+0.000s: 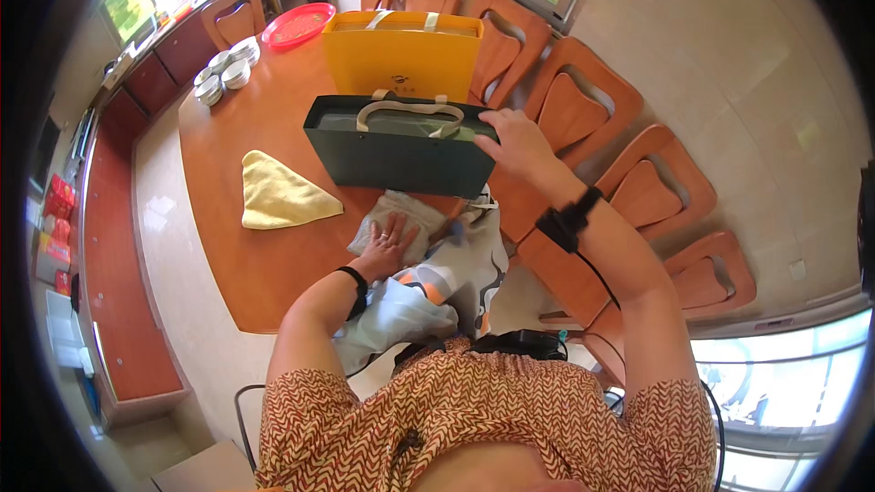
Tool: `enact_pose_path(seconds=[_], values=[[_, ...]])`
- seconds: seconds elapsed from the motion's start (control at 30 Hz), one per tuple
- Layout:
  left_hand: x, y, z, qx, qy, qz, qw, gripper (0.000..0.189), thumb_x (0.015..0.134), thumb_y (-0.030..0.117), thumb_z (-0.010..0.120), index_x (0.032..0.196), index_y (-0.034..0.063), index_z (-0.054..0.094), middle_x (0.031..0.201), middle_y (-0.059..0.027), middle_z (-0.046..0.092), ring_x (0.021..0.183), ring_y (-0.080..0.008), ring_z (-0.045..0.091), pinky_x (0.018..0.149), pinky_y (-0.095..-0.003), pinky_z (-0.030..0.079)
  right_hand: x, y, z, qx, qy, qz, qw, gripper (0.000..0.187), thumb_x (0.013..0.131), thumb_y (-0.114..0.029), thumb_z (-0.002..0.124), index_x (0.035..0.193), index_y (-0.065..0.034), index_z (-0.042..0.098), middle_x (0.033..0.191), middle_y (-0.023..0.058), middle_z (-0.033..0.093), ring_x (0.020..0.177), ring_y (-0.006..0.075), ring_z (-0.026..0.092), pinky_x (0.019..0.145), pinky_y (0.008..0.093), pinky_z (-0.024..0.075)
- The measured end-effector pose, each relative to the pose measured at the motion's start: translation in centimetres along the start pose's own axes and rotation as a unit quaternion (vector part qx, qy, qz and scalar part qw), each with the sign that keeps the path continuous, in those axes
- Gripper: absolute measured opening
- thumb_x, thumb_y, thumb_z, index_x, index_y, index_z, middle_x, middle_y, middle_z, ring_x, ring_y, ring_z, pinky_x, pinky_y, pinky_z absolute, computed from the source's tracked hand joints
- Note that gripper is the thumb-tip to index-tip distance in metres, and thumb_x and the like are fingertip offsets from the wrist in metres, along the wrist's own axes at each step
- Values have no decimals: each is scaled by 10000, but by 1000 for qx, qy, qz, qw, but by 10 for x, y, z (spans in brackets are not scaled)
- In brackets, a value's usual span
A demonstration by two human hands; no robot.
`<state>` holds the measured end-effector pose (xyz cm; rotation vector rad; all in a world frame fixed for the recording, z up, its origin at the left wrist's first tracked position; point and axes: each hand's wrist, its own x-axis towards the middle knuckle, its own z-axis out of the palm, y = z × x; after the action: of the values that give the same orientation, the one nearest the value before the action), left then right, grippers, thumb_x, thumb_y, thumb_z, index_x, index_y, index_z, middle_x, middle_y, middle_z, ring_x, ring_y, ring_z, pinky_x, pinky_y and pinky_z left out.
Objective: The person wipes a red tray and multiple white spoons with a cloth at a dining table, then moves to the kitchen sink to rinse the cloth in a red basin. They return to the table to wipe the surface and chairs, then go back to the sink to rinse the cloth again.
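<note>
My right hand (509,140) grips the right end of a dark green paper gift bag (403,158) at its upper rim, thumb in front. The bag has beige handles and stands on the wooden table (273,283). My left hand (389,249) lies flat, fingers spread, on a folded pale grey cloth (410,208) just before the bag. A folded yellow cloth (284,195) lies to the left. Patterned white and light blue fabric (437,280) hangs over the near table edge below my left hand.
Behind the green bag stands a yellow gift bag (403,58). A red tray (299,25) and stacks of white bowls (225,72) are at the far left of the table. Several wooden chairs (571,109) line the right side. Cables hang by my right arm.
</note>
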<state>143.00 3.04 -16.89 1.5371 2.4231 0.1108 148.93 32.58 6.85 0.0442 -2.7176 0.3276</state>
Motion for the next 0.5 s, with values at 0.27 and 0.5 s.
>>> enact_pose_path(seconds=[0.27, 0.5], values=[[13, -1, 9, 9, 22, -27, 999, 852, 817, 510, 595, 1490, 172, 197, 1552, -204, 39, 1437, -375, -28, 1074, -672, 77, 116, 27, 61, 106, -156, 41, 981, 455, 782, -279, 657, 1133, -2, 573, 1038, 227, 626, 991, 373, 591, 844, 419, 481], [20, 0, 5, 14, -22, -52, 998, 837, 823, 521, 575, 1488, 178, 200, 1554, -197, 35, 1437, -373, -36, 1067, -682, 106, 143, 35, 91, 142, -133, -125, 973, 364, 737, -60, 602, 1098, -17, 614, 995, 228, 640, 967, 380, 607, 845, 409, 478]])
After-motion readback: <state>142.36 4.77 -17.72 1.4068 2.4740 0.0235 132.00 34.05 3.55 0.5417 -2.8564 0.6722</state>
